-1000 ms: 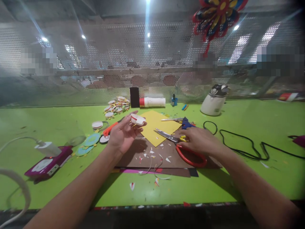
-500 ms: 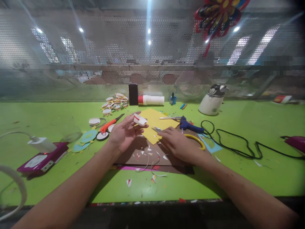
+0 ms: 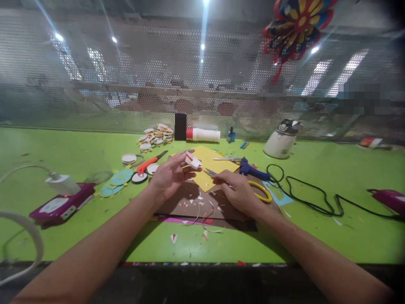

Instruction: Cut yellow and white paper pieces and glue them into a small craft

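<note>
My left hand [image 3: 169, 177] pinches a small white paper piece with a red stripe [image 3: 193, 161] between thumb and fingers, raised over the yellow sheet [image 3: 202, 154]. My right hand [image 3: 236, 190] is closed around scissors, whose pointed metal blades [image 3: 210, 172] stick out past the fingertips toward the left hand. The blades and the paper piece are apart. Beside the right wrist shows a yellow loop [image 3: 269, 195]; whether it belongs to these scissors is hidden by the hand. Below both hands lies a brown board [image 3: 186, 209] strewn with paper scraps.
On the left are an orange-handled cutter [image 3: 147, 164], light-blue paper rings [image 3: 122, 177] and a purple power strip [image 3: 63, 207]. A blue glue gun [image 3: 253, 169] with black cord lies right. Behind stand a pile of white discs [image 3: 156, 137], a phone [image 3: 180, 126] and a white jug [image 3: 281, 141].
The view has shifted slightly, so the table items sit a little further right and lower. Both hands keep nearly the same pose, the right fingers curled a bit more around the scissors.
</note>
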The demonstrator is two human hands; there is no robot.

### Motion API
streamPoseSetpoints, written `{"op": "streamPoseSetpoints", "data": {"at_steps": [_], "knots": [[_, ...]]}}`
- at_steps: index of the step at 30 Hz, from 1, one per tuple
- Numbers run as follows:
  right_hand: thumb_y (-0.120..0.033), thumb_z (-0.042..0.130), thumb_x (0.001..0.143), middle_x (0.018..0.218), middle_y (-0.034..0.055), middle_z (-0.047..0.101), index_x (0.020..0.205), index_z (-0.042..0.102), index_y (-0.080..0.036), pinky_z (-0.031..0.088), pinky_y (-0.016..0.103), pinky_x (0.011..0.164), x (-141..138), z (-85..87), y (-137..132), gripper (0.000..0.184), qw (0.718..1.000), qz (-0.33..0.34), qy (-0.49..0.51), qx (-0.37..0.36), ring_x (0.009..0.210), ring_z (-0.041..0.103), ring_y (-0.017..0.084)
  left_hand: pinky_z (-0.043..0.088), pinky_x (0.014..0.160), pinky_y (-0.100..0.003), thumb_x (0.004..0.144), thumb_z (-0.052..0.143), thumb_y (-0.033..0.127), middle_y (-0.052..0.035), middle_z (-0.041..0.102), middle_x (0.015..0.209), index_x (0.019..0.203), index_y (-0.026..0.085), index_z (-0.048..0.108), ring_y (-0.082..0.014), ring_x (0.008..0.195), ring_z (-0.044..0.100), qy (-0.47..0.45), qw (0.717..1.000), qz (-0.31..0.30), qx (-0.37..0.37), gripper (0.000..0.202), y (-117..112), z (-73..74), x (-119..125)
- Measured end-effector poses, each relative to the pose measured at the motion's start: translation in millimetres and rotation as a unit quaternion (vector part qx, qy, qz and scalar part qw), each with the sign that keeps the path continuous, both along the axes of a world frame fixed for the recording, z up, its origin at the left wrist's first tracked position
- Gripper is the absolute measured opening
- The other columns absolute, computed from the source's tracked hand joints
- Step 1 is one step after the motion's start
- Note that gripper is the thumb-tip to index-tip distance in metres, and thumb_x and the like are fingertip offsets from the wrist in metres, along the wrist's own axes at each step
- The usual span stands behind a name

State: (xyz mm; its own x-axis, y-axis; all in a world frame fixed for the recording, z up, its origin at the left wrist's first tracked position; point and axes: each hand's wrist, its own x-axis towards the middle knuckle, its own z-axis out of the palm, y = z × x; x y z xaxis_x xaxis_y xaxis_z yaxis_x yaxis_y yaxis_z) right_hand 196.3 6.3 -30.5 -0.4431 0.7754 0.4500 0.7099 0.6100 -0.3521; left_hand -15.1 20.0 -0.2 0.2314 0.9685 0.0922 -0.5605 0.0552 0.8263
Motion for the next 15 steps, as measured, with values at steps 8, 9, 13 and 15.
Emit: {"op": "streamPoseSetpoints", "data": {"at_steps": [8, 9, 13, 15], "knots": [[-0.001, 0.055, 0.074, 0.1, 0.0075, 0.07, 0.105, 0.067, -0.019, 0.05, 0.033, 0.082, -8.2, -9.4, -0.4, 0.038, 0.997, 0.072, -0.002, -0.029, 0.094, 0.062, 0.021, 0.052, 0.064, -0.028, 0.085, 0.054, 0.021, -0.0119, 0.071, 0.083, 0.109, 0.01, 0.065, -0.02, 0.071, 0.069, -0.003, 1.0, 0.002, -0.017, 0.029, -1.8, -0.2, 2.1], [-0.002, 0.054, 0.075, 0.096, 0.0067, 0.071, 0.105, 0.067, -0.018, 0.05, 0.032, 0.08, -8.3, -9.4, -2.0, 0.036, 0.997, 0.071, 0.008, -0.029, 0.09, 0.063, 0.02, 0.052, 0.065, -0.028, 0.084, 0.054, 0.02, -0.0123, 0.071, 0.083, 0.108, 0.01, 0.065, -0.0199, 0.072, 0.069, -0.008, 1.0, 0.004, -0.02, 0.028, -1.9, -0.1, 2.6], [-0.001, 0.044, 0.078, 0.094, 0.0095, 0.071, 0.1, 0.068, -0.013, 0.05, 0.033, 0.078, -2.5, -4.9, -2.8, 0.034, 0.997, 0.021, 0.072, 0.002, 0.086, 0.064, 0.019, 0.053, 0.069, -0.029, 0.084, 0.054, 0.019, -0.0143, 0.071, 0.086, 0.103, 0.009, 0.066, -0.0205, 0.073, 0.069, -0.038, 0.998, 0.004, -0.046, 0.025, -1.7, 0.1, 4.1], [-0.003, 0.046, 0.077, 0.092, 0.0096, 0.071, 0.093, 0.069, -0.014, 0.049, 0.035, 0.079, 1.6, -1.2, -1.1, 0.03, 0.995, -0.007, 0.097, 0.013, 0.086, 0.063, 0.021, 0.054, 0.068, -0.029, 0.084, 0.053, 0.02, -0.0169, 0.071, 0.087, 0.104, 0.009, 0.065, -0.0211, 0.073, 0.069, -0.041, 0.997, 0.004, -0.059, 0.026, -1.8, 0.4, 4.8]]}}
